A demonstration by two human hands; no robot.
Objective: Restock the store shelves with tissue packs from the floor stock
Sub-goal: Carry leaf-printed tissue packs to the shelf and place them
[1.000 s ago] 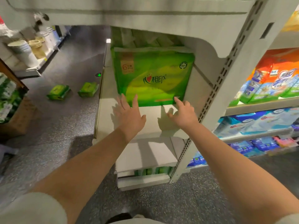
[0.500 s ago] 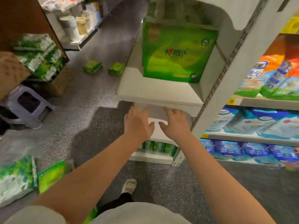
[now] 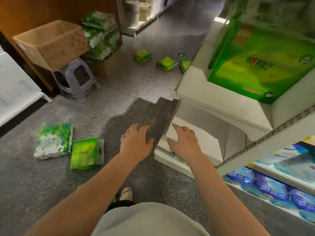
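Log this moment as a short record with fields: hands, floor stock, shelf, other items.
left hand: empty, fingers relaxed, above the floor
right hand: empty, fingers spread, over the lower white shelf
floor stock near: green tissue pack beside a green-and-white pack, on the floor to the person's left
floor stock far: three small green packs past the shelf corner
upper shelf: large green tissue pack standing on it
other items: cardboard box on a plastic stool; blue packs on the right-hand shelving

1 head-worn view looks steeply down past both arms onto floor and shelf corner.
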